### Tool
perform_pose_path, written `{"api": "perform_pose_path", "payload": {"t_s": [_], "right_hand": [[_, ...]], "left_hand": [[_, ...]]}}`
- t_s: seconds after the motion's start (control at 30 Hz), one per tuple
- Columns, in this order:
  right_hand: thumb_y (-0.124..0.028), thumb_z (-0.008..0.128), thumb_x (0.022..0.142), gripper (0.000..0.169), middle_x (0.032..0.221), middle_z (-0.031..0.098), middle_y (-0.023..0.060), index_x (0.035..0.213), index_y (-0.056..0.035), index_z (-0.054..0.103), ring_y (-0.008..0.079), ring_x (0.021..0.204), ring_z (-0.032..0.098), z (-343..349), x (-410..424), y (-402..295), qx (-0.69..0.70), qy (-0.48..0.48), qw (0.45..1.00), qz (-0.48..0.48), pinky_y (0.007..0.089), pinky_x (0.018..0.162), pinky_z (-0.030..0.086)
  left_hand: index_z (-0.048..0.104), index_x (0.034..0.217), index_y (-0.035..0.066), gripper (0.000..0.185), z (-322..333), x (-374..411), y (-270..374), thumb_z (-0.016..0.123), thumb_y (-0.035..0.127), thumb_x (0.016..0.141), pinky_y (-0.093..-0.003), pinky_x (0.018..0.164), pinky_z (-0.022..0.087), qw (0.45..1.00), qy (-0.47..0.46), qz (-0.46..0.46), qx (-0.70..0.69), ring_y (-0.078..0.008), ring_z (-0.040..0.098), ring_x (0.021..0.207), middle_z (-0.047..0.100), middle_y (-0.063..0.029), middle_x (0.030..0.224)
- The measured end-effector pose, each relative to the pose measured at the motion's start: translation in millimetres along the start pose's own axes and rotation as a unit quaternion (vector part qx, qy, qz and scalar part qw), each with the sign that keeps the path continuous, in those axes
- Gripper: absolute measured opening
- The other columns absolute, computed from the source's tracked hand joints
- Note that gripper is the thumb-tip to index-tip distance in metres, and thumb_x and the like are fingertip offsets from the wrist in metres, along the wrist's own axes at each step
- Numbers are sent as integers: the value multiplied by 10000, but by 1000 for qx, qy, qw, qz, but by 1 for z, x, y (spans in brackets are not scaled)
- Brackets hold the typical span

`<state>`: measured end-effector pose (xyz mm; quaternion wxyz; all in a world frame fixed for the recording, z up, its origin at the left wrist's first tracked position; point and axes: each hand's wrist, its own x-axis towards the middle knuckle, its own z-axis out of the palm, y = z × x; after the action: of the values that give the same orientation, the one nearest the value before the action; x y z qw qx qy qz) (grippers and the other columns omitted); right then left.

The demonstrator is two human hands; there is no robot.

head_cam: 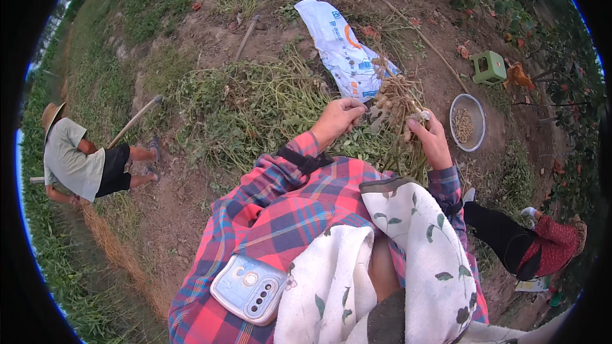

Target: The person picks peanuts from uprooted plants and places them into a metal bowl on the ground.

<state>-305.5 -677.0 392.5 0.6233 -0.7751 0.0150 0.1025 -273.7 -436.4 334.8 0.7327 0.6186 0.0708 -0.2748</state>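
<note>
A bunch of pulled peanut plants (394,98), with pods and roots at its upper end, is gripped in my right hand (431,141). The stems hang down below that hand in front of my chest. My left hand (338,119) is just left of the bunch, thumb and fingertips brought together near the pods; whether a pod sits between them is too small to tell. Under and beyond my hands lies a heap of peanut vines (253,105). A white printed woven sack (337,48) lies flat past the heap, partly behind the bunch.
At right, a metal basin (467,142) holds picked peanuts (463,124); a green plastic stool (488,68) stands beyond it. A long wooden handle (425,40) lies towards the basin. One person with a long-handled tool (136,119) is at left; another person (530,243) bends at right.
</note>
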Motion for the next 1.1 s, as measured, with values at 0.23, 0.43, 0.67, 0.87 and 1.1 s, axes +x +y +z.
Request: {"api": "perform_pose_path", "payload": {"t_s": [0.23,0.43,0.67,0.87,1.1], "right_hand": [[-192,586,901,291,966,609,8,1119,0,569,86,858,532,-4,8,-3,110,18,993,46,253,765,436],[-188,577,910,333,1058,597,16,1184,-1,544,101,941,534,0,12,5,149,-6,987,58,266,838,427],[-172,625,865,290,997,597,37,1083,5,552,107,886,539,14,16,-1,140,37,987,73,262,774,430],[-136,690,790,279,870,624,45,990,25,582,100,737,550,15,14,0,9,82,996,37,248,651,436],[-147,686,773,268,786,632,72,929,50,591,112,707,555,17,14,1,-97,35,995,-14,278,639,443]], "left_hand": [[638,1010,39,198,18,-1,13,640,179,871,-180,503,373,992,-61,95,62,-29,474,598,585,17,742],[639,938,15,214,37,-1,12,670,196,830,-245,650,459,971,-33,165,169,-84,565,710,638,-35,784],[622,1070,12,261,56,-9,12,620,169,861,-263,578,427,961,-75,181,195,-73,522,648,604,-17,728],[624,1023,38,333,63,-13,9,597,293,810,-446,644,465,918,29,211,336,-354,618,726,637,-175,744],[664,851,29,374,55,-8,11,633,392,763,-436,679,484,927,20,166,337,-362,631,751,651,-189,777]]}}
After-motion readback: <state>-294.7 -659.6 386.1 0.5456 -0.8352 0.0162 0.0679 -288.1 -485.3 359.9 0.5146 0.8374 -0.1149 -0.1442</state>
